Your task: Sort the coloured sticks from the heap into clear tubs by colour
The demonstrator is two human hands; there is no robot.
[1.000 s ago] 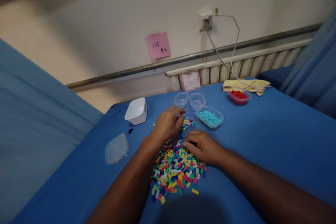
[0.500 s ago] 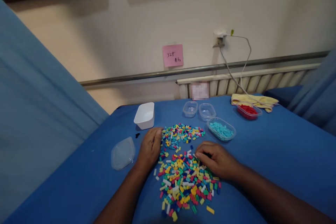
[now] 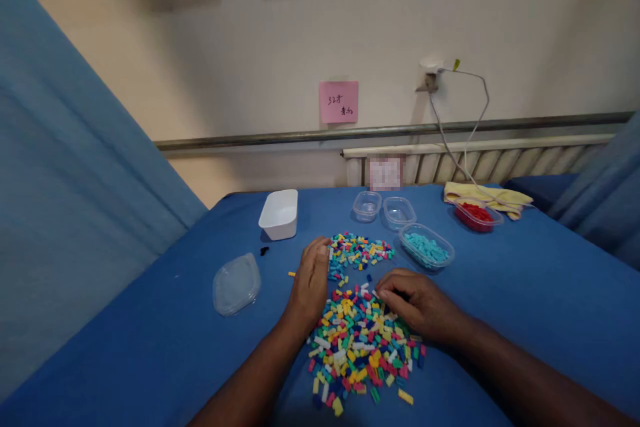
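Two heaps of small multicoloured toy bricks lie on the blue cloth, a far heap [image 3: 361,250] and a larger near heap [image 3: 363,347]. Standing on edge, my left hand [image 3: 311,280] has its fingers stretched out and touches the left side of the far heap. A lone yellow brick [image 3: 291,274] lies just left of it. My right hand [image 3: 420,305] is closed at the upper right of the near heap, fingers curled with the thumb against them. Whatever it may hold is hidden. A dark blue brick [image 3: 369,277] sits between the heaps.
Behind the heaps stand a white tub [image 3: 279,215], two clear containers [image 3: 367,205], a container of light-blue bricks [image 3: 426,248] and one of red bricks [image 3: 477,215]. A yellow cloth [image 3: 490,197] lies behind. At left are a clear lid [image 3: 237,285] and a small black item [image 3: 264,251].
My left hand has moved right against the far heap, and a yellow brick now shows to its left. My right hand keeps its curled pose. The view has shifted slightly.
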